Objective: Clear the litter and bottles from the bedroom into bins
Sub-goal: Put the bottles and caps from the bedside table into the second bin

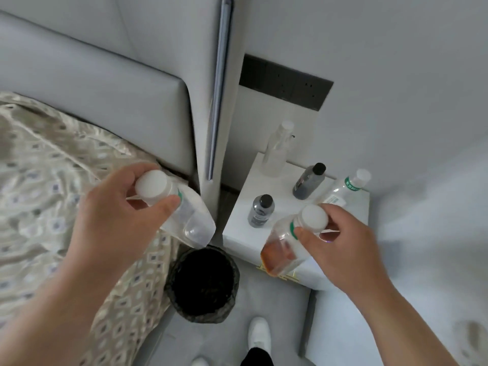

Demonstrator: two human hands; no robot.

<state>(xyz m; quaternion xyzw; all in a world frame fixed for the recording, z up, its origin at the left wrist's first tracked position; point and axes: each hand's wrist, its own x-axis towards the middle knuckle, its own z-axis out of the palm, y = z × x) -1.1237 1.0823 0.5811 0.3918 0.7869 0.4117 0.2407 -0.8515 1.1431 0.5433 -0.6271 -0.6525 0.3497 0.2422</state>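
My left hand (pixel 124 207) grips an empty clear bottle (pixel 190 220) by its white cap, above and a little left of the black mesh bin (pixel 203 283) on the floor. My right hand (pixel 340 244) pinches the white cap of a second clear bottle (pixel 282 249) with a little brown liquid at its bottom; it hangs at the front edge of the white nightstand (pixel 237 233), right of the bin. On the nightstand stand two small dark bottles (pixel 260 211) (pixel 309 182), a clear bottle (pixel 277 149) at the back and a white-capped bottle with a green band (pixel 343 188).
The bed with a patterned beige cover (pixel 52 207) and grey padded headboard (pixel 105 88) lies to the left. A dark socket panel (pixel 285 81) sits on the wall behind the nightstand. My white shoe (pixel 260 336) stands on the grey floor below the bin.
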